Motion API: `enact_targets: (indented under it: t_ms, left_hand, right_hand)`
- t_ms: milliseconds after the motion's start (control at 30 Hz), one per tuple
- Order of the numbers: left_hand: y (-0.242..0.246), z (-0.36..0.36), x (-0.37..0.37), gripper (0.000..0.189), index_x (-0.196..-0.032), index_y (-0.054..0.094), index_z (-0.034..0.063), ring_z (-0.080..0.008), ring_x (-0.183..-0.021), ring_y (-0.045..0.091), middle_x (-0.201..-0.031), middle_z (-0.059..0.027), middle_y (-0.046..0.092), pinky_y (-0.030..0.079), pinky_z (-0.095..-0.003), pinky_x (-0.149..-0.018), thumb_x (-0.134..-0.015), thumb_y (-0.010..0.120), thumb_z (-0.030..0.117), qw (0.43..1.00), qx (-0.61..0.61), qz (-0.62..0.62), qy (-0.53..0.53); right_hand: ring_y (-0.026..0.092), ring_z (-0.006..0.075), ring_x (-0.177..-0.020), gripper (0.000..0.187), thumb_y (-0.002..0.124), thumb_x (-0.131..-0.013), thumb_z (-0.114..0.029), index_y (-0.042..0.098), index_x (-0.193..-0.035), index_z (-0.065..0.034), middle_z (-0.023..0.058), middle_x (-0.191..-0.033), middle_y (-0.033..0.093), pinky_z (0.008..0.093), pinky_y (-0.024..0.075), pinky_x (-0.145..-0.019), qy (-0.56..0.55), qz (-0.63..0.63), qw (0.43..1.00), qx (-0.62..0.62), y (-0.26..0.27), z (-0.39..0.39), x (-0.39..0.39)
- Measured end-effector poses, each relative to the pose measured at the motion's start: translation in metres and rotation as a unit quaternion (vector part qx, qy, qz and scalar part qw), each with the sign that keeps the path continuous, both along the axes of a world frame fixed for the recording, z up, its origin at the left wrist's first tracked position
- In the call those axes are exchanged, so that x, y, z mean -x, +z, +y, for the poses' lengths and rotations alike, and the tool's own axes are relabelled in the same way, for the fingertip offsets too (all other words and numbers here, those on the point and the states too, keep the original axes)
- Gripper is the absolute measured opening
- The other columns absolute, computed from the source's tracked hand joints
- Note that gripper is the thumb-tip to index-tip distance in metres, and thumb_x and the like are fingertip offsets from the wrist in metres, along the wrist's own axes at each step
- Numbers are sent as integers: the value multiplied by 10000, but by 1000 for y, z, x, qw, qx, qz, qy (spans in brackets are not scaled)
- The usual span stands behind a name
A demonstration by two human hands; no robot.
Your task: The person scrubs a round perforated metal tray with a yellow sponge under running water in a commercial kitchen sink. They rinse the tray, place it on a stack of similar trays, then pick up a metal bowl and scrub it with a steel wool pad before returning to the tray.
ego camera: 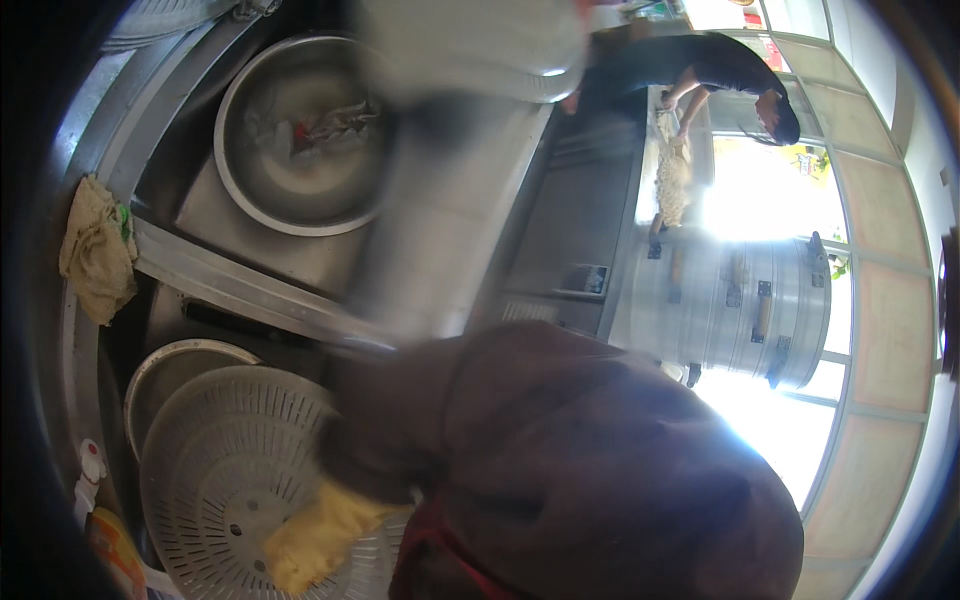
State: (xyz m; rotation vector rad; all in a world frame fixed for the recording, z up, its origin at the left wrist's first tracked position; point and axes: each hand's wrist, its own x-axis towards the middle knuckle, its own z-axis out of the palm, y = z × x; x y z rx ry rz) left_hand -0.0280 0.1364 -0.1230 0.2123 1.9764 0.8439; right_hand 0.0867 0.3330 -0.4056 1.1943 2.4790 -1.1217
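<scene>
My right hand [319, 536], in a yellow glove below a dark brown sleeve, is over a grey slotted plastic colander [217, 457] at the lower left. Its fingers are bunched, and whether they grip the colander is unclear. A round metal-rimmed vessel [139, 394] sits partly under the colander. My left hand is out of view. A wide steel basin [225, 161] of cloudy water, with pale and red items [304, 139] in it, stands in the upper sink. A pale, blurred container [472, 49] covers the top centre.
A metal divider [247, 289] separates the sink bays. A tan cloth [99, 251] drapes its left end. A spray bottle [91, 472] is at the lower left. Large metal drums or steamers [720, 307] stand at the right. A co-worker [720, 67] handles pale pieces [673, 180] at a farther counter.
</scene>
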Motion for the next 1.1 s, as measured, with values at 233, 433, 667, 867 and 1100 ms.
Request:
enact_targets:
  t_ms: [233, 433, 667, 867, 1100]
  left_hand:
    - [26, -10, 43, 625, -1641, 638, -63, -309, -1292, 754, -1527, -195, 741, 614, -419, -1108, -1193, 708, 366, 999, 9, 34, 29]
    - [86, -37, 105, 652, -1631, 641, -80, -311, -1255, 775, -1499, -204, 758, 629, -418, -1080, -1187, 726, 390, 996, 11, 59, 71]
    - [113, -86, 67, 687, -1620, 644, -101, -314, -1213, 800, -1466, -214, 778, 646, -416, -1048, -1180, 746, 417, 983, -31, 68, 169]
    - [118, -104, 27, 718, -1610, 646, -118, -316, -1176, 821, -1438, -223, 795, 661, -415, -1020, -1173, 764, 440, 969, -42, 87, 227]
    - [95, -51, 4, 738, -1653, 606, -114, -323, -1309, 776, -1530, -244, 749, 617, -445, -1125, -1204, 700, 464, 976, -65, 90, 185]
  right_hand:
    - [672, 335, -1497, 510, 647, -1202, -416, 728, -1581, -84, 147, -1671, 677, 474, 531, -1284, -10, 59, 998, 6, -2, -3, 23]
    - [634, 331, -1554, 556, 617, -1228, -433, 676, -1651, -78, 155, -1732, 632, 471, 499, -1326, -120, 171, 974, 84, -11, 17, -2]
    - [589, 326, -1620, 611, 581, -1258, -453, 616, -1733, -71, 165, -1802, 580, 467, 461, -1376, -244, 298, 758, 527, 147, -47, -34]
    - [754, 305, -1209, 346, 696, -1200, -338, 772, -1437, -98, 150, -1385, 802, 466, 613, -1056, -111, 387, 704, 585, 158, -164, -31]
    - [794, 395, -1005, 269, 706, -1138, -256, 797, -1294, -57, 228, -1175, 834, 554, 630, -860, -253, 381, 887, 63, -67, 14, -5]
